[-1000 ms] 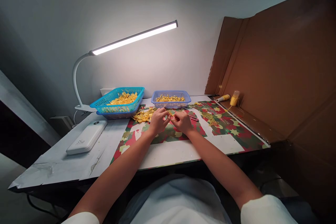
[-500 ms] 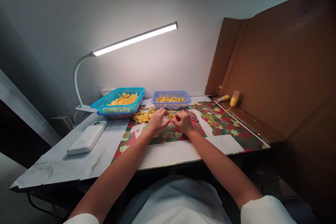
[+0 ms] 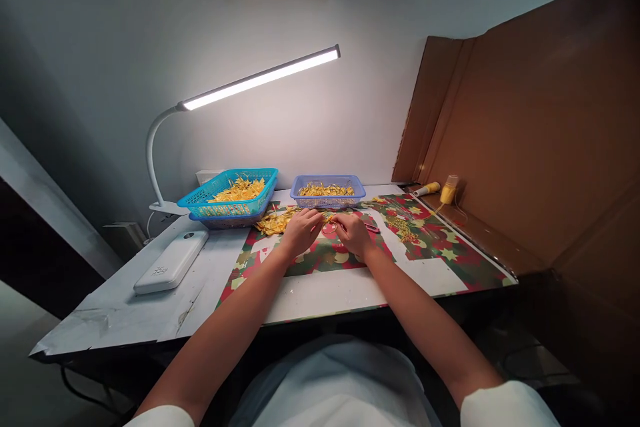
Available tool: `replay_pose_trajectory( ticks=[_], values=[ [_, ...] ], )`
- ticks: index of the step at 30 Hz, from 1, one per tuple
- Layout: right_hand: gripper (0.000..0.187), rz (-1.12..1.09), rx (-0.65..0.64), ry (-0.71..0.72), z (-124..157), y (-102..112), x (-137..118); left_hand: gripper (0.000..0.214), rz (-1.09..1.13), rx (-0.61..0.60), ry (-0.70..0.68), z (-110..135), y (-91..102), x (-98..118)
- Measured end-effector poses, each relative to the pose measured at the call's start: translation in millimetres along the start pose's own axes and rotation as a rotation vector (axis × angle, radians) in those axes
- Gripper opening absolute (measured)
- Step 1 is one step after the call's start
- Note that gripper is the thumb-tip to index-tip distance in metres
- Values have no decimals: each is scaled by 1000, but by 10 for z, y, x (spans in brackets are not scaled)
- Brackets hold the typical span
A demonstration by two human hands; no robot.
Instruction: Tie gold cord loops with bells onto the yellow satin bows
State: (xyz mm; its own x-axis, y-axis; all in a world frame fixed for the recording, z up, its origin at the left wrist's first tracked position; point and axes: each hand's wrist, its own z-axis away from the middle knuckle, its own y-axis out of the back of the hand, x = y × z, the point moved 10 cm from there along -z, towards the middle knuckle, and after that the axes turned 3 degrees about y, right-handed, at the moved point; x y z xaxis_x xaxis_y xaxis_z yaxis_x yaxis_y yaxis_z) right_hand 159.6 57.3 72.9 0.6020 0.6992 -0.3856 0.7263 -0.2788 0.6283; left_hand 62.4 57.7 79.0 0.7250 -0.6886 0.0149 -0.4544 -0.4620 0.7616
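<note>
Over the middle of the table, my left hand (image 3: pixel 301 230) and my right hand (image 3: pixel 353 232) face each other with fingertips pinched. Between them they hold a small gold ribbon piece (image 3: pixel 329 219), with a thin loop hanging under it. Its exact shape is too small to make out. Just left of my left hand lies a heap of gold ribbon pieces (image 3: pixel 274 221). Beyond my right hand is a pinkish-red tool (image 3: pixel 371 228), partly hidden. Farther right, thin gold cords (image 3: pixel 401 228) are spread on the patterned sheet (image 3: pixel 435 247).
A turquoise basket (image 3: pixel 200 203) of gold ribbon pieces sits stacked on a blue one at back left. A periwinkle basket (image 3: pixel 327 201) stands at back centre. A white power bank (image 3: pixel 173 263), a lit lamp (image 3: pixel 263 77), yellow bottles (image 3: pixel 449 191) and a cardboard wall (image 3: pixel 530 120) surround the workspace.
My fingertips have shifted on the ribbon piece, and a thin round loop now shows between my hands. The whole view has moved slightly.
</note>
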Motion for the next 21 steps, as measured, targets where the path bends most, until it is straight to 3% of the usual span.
replay_pose_trajectory(
  ticks=[12, 21],
  values=[
    [25, -11, -41, 3, -2, -16, 41, 29, -79, -66, -90, 13, -111, -31],
    [24, 137, -94, 40, 7, -75, 21, 26, -53, -140, -90, 21, -178, -10]
  ],
)
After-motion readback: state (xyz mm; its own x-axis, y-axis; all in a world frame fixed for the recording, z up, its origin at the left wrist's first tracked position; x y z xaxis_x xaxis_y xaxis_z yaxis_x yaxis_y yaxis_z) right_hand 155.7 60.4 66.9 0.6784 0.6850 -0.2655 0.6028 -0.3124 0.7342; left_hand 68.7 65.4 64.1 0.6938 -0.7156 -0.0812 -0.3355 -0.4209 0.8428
